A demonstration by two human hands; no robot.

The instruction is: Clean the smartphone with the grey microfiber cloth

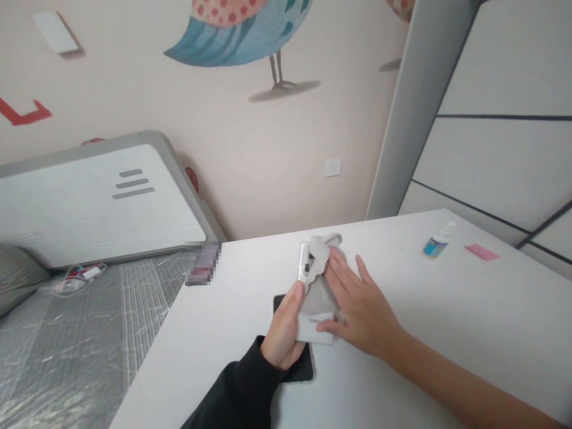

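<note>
The white phone (305, 262) stands tilted above the bench (447, 357), rear camera lenses exposed at its upper end. A grey cloth (319, 301) drapes across its rear face, covering most of it.

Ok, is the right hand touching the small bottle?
No, the right hand is pressing on the grey cloth, while the small bottle sits apart on the table.

I can't read a single word here. The white packet (315, 329) on the bench (447, 369) carries a short line of dark print, too small and blurred to make out. The blue label on the small bottle (434, 247) is just as illegible, and the pink card (481, 252) shows nothing I can read. Three grey bars (133, 183) mark the white bed headboard (80, 220), wordlessly, and a red angular mark (24, 113) on the wall (223, 143) spells nothing certain.
</note>
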